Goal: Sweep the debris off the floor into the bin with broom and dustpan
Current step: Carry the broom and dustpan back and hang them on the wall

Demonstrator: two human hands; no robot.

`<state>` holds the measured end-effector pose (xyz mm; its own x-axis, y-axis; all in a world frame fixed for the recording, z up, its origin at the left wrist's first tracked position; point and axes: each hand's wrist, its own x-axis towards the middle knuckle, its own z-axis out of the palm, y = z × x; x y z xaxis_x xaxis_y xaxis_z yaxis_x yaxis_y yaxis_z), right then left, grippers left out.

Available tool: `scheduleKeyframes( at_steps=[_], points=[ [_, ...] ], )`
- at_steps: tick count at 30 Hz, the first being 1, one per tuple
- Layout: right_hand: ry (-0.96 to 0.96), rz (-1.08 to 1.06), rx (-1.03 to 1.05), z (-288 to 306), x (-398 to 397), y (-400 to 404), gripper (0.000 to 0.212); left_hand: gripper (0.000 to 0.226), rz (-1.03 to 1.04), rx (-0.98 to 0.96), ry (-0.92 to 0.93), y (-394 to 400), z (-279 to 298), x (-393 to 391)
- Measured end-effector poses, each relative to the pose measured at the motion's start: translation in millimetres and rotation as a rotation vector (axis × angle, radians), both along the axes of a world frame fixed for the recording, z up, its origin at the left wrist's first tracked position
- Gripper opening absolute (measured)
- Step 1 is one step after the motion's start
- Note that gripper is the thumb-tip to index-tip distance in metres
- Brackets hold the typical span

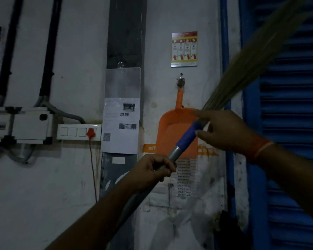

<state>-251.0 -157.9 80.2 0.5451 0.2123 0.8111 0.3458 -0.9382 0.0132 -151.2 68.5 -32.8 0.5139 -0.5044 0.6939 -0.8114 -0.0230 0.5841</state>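
Dim light throughout; fine detail on the wall (76, 177) is hard to read. The broom (185, 137) runs diagonally from lower left to upper right. Its lower shaft passes behind the left forearm and cannot be followed further down, and the bristle head (257, 55) is motion-blurred and cut off by the top edge of the frame.

Left hand (152, 171) — fingers curled round the grey metal part of the broom shaft, just below the blue grip section. Firm wrap; thumb lies on top.

Right hand (222, 129) — reaching in from the right, fingers extended and spread near the point where the blue section meets the bristles. Index finger points left over the top of the shaft. Whether the fingers actually touch the broom cannot be told, as blur and the hand itself cover the contact area. An orange band (260, 149) sits on the right wrist.

Dustpan (172, 130) — orange, hanging on the wall from a hook (180, 81) by its handle, pan downward. It is directly behind the broom shaft and the right hand; its right half is hidden by them. Neither hand touches it.

No bin or floor debris can be made out here.

Also on the wall: a fire-extinguisher poster (184, 48) above the dustpan, printed sheets (120, 125) to its left, a switch panel (79, 132). Blue shutter (293, 123) at right, partly cut off by the frame edge.
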Motion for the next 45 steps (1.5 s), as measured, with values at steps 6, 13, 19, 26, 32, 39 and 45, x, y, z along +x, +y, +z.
scheduleKeyframes(
  at_steps=[6,13,19,26,32,39,45],
  points=[
    [-0.035,0.05,-0.754,-2,2,0,0.034,0.022,0.14,0.214,-0.075,9,15,-1],
    [0.379,0.006,-0.889,-10,42,-12,0.027,0.022,0.161,0.452,-0.209,24,33,-4],
    [0.206,0.177,-0.675,-43,62,-26,0.023,0.015,0.428,0.513,-0.652,29,41,-1],
    [0.144,0.387,-0.235,-99,74,-28,0.034,0.023,0.652,-0.319,-0.533,-2,-13,-13],
    [0.161,0.407,0.097,-130,76,-22,0.038,0.032,0.534,-0.559,-0.146,-19,-21,-2],
    [0.258,0.516,0.413,-157,71,-7,0.035,0.033,0.056,-0.609,0.15,-40,9,7],
    [0.296,0.472,0.258,-156,70,-15,0.03,0.024,0.083,-0.566,0.179,-57,10,15]
  ],
)
